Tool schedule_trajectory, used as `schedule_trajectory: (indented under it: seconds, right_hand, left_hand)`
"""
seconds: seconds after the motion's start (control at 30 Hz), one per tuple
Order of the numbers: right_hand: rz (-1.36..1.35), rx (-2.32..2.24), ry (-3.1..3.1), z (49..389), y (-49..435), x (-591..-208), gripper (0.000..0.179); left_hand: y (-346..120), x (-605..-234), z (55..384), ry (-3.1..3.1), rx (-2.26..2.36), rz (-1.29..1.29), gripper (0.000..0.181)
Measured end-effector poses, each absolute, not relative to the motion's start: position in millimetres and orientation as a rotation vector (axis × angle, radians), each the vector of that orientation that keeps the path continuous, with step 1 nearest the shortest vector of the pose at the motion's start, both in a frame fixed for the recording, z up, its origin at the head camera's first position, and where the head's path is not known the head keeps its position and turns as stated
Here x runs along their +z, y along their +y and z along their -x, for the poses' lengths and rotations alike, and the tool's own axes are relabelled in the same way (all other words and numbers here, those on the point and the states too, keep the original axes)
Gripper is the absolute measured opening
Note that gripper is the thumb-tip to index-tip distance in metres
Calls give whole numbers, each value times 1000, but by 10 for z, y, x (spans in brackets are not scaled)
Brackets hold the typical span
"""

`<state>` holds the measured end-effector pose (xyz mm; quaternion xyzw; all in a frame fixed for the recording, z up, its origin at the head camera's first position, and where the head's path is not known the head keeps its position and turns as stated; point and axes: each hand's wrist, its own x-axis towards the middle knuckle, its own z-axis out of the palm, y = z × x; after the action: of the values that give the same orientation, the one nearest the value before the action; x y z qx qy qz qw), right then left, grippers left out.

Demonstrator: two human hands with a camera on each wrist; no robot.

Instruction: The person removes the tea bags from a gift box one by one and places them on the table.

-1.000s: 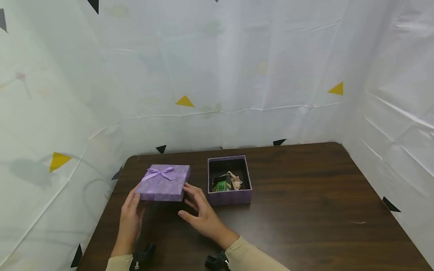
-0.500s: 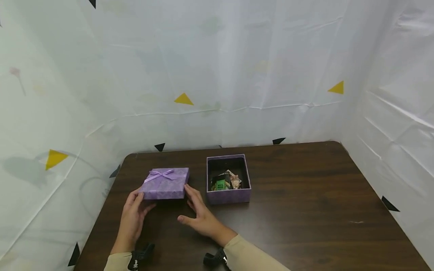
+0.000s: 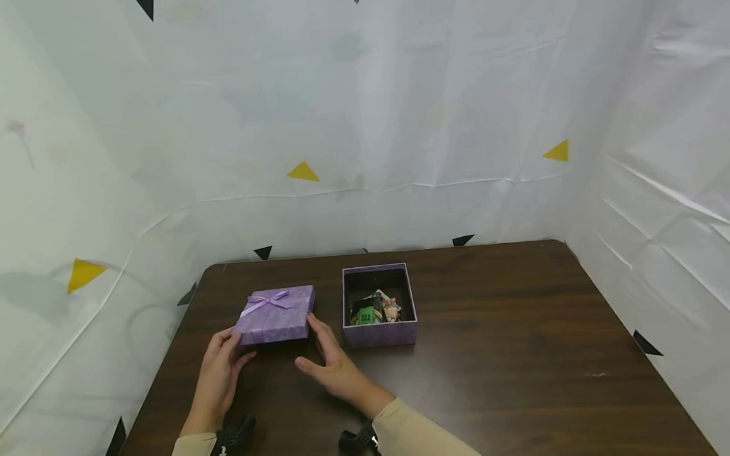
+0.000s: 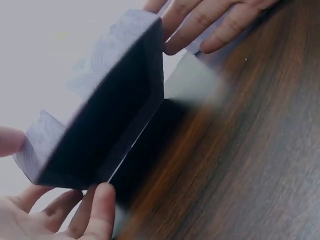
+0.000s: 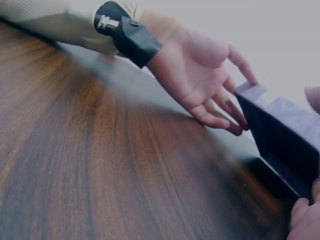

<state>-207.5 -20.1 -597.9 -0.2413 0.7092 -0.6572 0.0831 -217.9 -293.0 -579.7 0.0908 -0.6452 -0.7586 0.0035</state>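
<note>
A purple box lid (image 3: 279,316) with a ribbon bow is held at the left of the table, its dark hollow side (image 4: 120,110) facing the tabletop. My left hand (image 3: 217,373) grips the lid's near left corner, fingertips at the lower rim in the left wrist view. My right hand (image 3: 340,373) touches the lid's right side with extended fingers, its thumb apart from the lid. To the right of the lid stands the matching purple box (image 3: 381,335), uncovered. Inside it lie a small green piece with a window pattern (image 3: 367,315) and a pinkish patterned piece (image 3: 391,309).
The dark wood table (image 3: 513,354) extends right of the box. White sheeting (image 3: 410,114) with yellow and black triangles hangs behind the table and along both sides. A black wrist strap with a camera (image 5: 135,40) sits on the right wrist.
The lid has come down a little and turned slightly, its near edge now slanting up to the right. Both hands stay at it; the box stays in place while the head view shifts slightly.
</note>
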Motion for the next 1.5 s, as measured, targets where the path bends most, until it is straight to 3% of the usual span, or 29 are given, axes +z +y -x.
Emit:
schedule_trajectory:
  seconds: [0.23, 1.03, 1.5]
  right_hand:
    - [745, -2019, 2046, 2092, -253, -6005, 81]
    - [768, -2093, 1847, 2127, -205, -5975, 81]
    - [735, -2280, 1643, 2069, -117, -5989, 63]
  left_hand:
    - [-2978, -5770, 2170, -2115, -2113, -470, 47]
    - [-2935, -5809, 2195, -2196, -2057, -465, 43]
    - [-2810, -5805, 2159, -1998, -1968, -65, 35]
